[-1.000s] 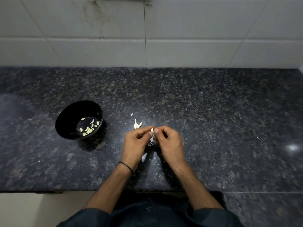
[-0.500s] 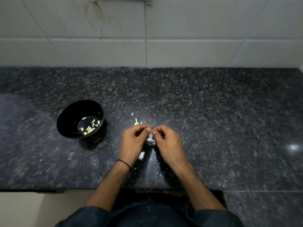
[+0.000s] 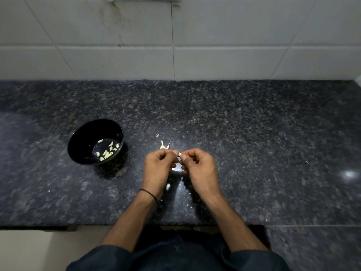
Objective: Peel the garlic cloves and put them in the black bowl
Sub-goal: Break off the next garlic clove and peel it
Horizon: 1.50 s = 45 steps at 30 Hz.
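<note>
The garlic clove (image 3: 180,154) is held just above the table (image 3: 263,145), near the middle of it and towards the near edge. The left hand (image 3: 159,167) pinches the clove's left end between thumb and forefinger, the other fingers curled into the palm. The right hand (image 3: 199,167) pinches the right end in the same way. This two-sided hold probably lets one hand steady the clove while the nails of the other lift the skin. How much skin is left on the clove is too small to tell. The black bowl (image 3: 84,139) stands on the table to the left of the hands and slightly farther away, apart from them. That places it within a short reach of the left hand. Several peeled cloves (image 3: 107,152) lie in the bottom of the bowl, so the task is judged to be partly done. A pale garlic piece (image 3: 164,146) lies on the table just beyond the left hand. Whether it is an unpeeled clove or empty husk cannot be told. Skin flakes (image 3: 168,185) lie on the table below and between the hands, where discarded skin would be expected to fall.
</note>
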Available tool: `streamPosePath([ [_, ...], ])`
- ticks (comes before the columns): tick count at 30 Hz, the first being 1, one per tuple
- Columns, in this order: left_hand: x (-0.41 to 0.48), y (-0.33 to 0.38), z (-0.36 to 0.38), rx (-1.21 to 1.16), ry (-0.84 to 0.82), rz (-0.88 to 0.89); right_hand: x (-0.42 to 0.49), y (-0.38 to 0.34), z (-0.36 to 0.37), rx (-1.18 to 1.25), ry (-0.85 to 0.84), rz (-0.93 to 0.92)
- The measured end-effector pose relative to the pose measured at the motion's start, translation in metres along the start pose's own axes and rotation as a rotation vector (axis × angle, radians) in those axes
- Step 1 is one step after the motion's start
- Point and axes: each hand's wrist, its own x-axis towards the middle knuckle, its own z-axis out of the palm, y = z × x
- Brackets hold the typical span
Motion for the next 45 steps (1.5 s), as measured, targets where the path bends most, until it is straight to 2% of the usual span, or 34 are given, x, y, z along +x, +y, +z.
streamPosePath([
  [2, 0.002, -0.001, -0.003, 0.049, -0.037, 0.012, 0.0, 0.0, -0.001, -0.024, 0.01, -0.002],
  [6, 0.003, 0.001, -0.011, 0.48, -0.08, 0.329, 0.001, -0.004, -0.007, -0.151, 0.026, -0.062],
  [8, 0.002, 0.003, -0.011, 0.536, -0.1, 0.378, 0.002, -0.007, -0.009, -0.182, 0.015, -0.086],
  [10, 0.003, 0.002, -0.009, 0.484, -0.14, 0.318, 0.003, -0.008, -0.01, -0.201, 0.001, -0.088],
  [12, 0.005, 0.002, -0.008, 0.3, -0.181, 0.197, 0.003, -0.008, -0.01, -0.164, -0.033, -0.069],
  [14, 0.003, 0.005, -0.006, 0.114, -0.204, 0.09, 0.004, -0.007, -0.01, -0.036, -0.069, -0.026],
  [16, -0.001, 0.007, -0.003, 0.027, -0.23, 0.047, 0.005, -0.009, -0.011, 0.122, -0.105, 0.017],
  [20, -0.002, 0.005, -0.003, -0.024, -0.254, 0.011, 0.006, -0.011, -0.013, 0.308, -0.137, 0.092],
  [30, -0.003, 0.0, -0.002, -0.13, -0.227, -0.099, 0.007, -0.01, -0.013, 0.285, -0.152, 0.059],
  [32, -0.004, -0.001, 0.0, -0.052, -0.208, -0.011, 0.006, -0.01, -0.013, 0.315, -0.143, 0.1],
  [35, -0.004, -0.007, 0.0, 0.192, -0.197, 0.237, 0.006, -0.01, -0.01, 0.386, -0.128, 0.197],
  [38, -0.003, -0.011, -0.003, 0.374, -0.166, 0.398, 0.008, -0.012, -0.01, 0.477, -0.131, 0.285],
  [41, -0.002, -0.011, -0.003, 0.409, -0.149, 0.466, 0.008, -0.014, -0.01, 0.524, -0.137, 0.348],
  [45, -0.001, -0.011, -0.004, 0.436, -0.145, 0.451, 0.008, -0.013, -0.009, 0.535, -0.114, 0.371],
])
